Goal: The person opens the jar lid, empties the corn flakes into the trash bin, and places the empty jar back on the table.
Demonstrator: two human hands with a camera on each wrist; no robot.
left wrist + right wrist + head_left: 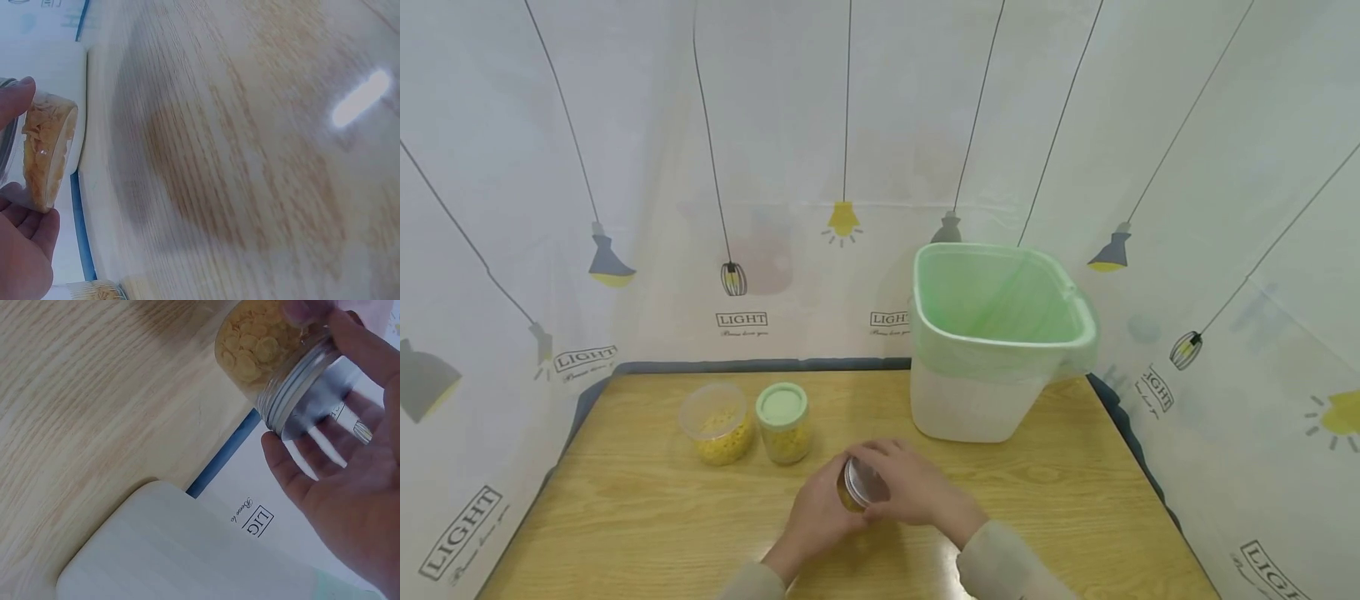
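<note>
Right now you are holding a small clear plastic jar of yellow flakes with a silver screw lid (859, 486) on its side between both hands, low over the near middle of the light wooden desk (647, 517). Your left hand (817, 515) is cupping the jar's body, thumb and fingers curled round the clear wall. Your right hand (912, 492) is wrapping over the lid end, with its fingers (294, 464) bent loosely around the silver rim; the right wrist view is showing the threads below the lid, so it may already be partly unscrewed, though I cannot tell for sure.

That is where the risk is sitting. With the jar lying sideways, a lid that is coming free could let the flakes pour out onto the desk. Your left grip looks light too, so a hard twist could be spinning the whole jar in your palm instead of turning the lid, or knocking it out of your hands.

Further out, a clear jar with a pale green lid (783, 422) and an open clear tub of yellow flakes (718, 422) are standing side by side to the far left, well apart from your hands. A white bin lined with a green bag (992, 342) is standing at the far right, near enough that a swinging right elbow could be nudging it.
</note>
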